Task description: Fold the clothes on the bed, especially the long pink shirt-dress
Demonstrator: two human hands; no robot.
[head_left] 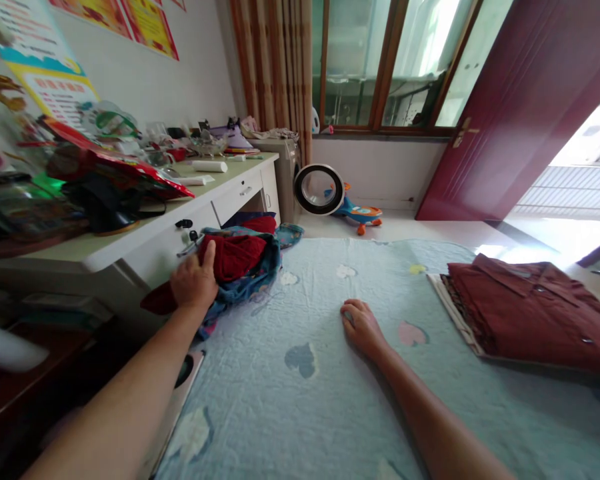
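Note:
My left hand [195, 280] is closed on a dark red garment [235, 257] that lies on top of a heap of blue patterned clothes [253, 280] at the left edge of the bed. My right hand [363, 327] rests knuckles-up on the pale blue quilt [330, 400] in the middle of the bed, fingers curled under; nothing shows in it. A folded maroon shirt [530, 310] lies on a stack of folded clothes at the right side of the bed, well apart from both hands.
A white desk [180, 223] with drawers and heaped clutter stands close along the left of the bed. On the floor beyond are a round white fan [320, 190] and a toy ride-on car [363, 215]. A dark red door [510, 113] stands open at right.

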